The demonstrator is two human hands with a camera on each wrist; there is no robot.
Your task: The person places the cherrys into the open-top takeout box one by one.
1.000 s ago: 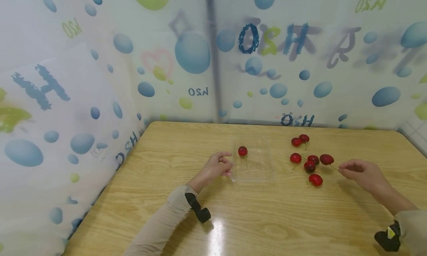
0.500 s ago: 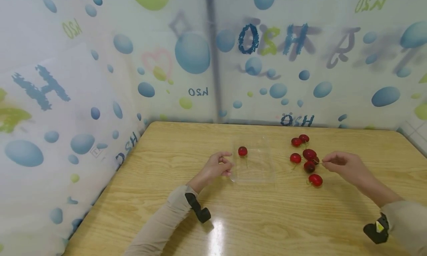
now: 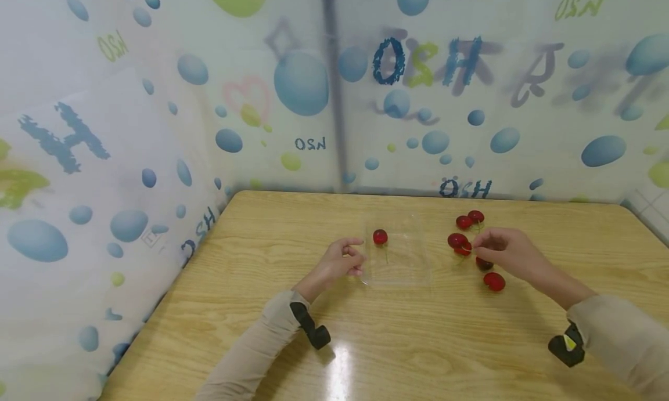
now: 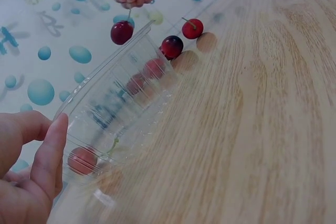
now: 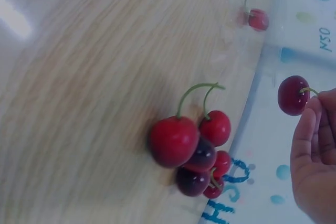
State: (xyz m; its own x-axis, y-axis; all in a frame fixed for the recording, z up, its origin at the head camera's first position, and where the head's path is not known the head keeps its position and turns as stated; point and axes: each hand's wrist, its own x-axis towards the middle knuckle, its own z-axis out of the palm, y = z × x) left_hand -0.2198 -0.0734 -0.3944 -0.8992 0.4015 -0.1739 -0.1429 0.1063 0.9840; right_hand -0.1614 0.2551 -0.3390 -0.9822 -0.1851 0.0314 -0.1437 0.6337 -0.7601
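My right hand (image 3: 508, 251) pinches a dark red cherry (image 5: 293, 95) by its green stem, and the fruit hangs from the fingertips. In the head view this cherry overlaps another cherry behind it. My left hand (image 3: 337, 260) holds the left edge of a clear plastic box (image 3: 405, 276), its fingertips right at the rim in the left wrist view. One cherry (image 3: 380, 237) with a stem lies inside the box. To the box's right lie several loose cherries, among them a red one (image 3: 494, 282) nearest the front and a darker one (image 3: 484, 264) partly behind my right hand.
Two cherries (image 3: 464, 222) lie together farther back on the wooden table (image 3: 292, 215). A patterned sheet (image 3: 251, 87) with blue drops and letters stands behind the table and along its left side.
My right hand has moved left with the cherry hanging by its stem, passing over the loose cherries toward the box. My left hand and the box have stayed in place.
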